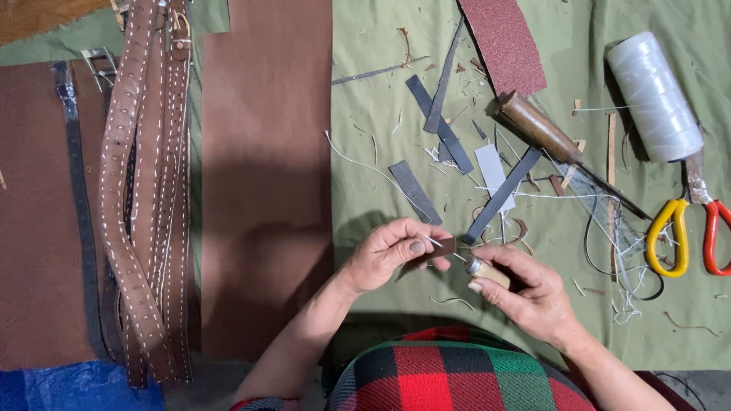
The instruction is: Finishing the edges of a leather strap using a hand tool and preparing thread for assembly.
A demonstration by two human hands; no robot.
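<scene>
Awl against a small leather piece

The left hand (388,255) pinched the leather piece (442,247); the right hand (533,293) gripped the awl (486,271), whose point could slip into the fingers (415,245).

Bare green cloth (381,221) lies left of the left hand (388,255), bounded by the brown leather sheet (266,175). Beyond the hands, dark leather strips (449,137) and thread scraps crowd the desk. Right of the right hand (533,293), scissors (689,228) and a white thread spool (655,95) block the way.

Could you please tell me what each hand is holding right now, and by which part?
The left hand pinches a small brown leather piece by its near end. The right hand holds an awl by its wooden handle, tip at the leather.
</scene>
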